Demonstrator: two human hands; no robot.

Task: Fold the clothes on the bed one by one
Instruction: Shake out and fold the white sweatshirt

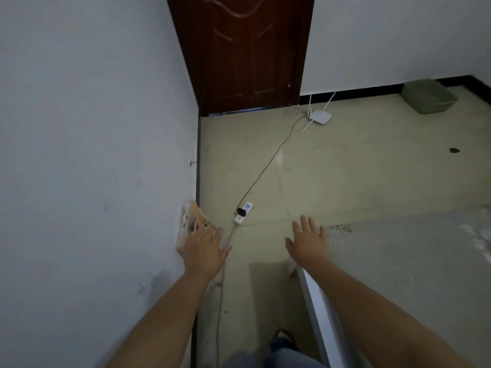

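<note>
Head view: both bare hands were out front, fingers spread, holding nothing.
The left hand (pixel 204 248) hovered by the white wall (pixel 87 155), in front of a pale orange packet (pixel 191 224) leaning there; the right hand (pixel 308 241) reached over the near corner of the grey-white bed (pixel 414 261). No clothes showed on the visible bed. A white power strip (pixel 243 215) lay on the beige tiled floor (pixel 345 168), and a dark brown wooden door (pixel 247 54) stood beyond.

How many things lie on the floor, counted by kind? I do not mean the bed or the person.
Power strip: 1
Router: 1
Green bin: 1
Plastic bag by the wall: 1
Total: 4
</note>
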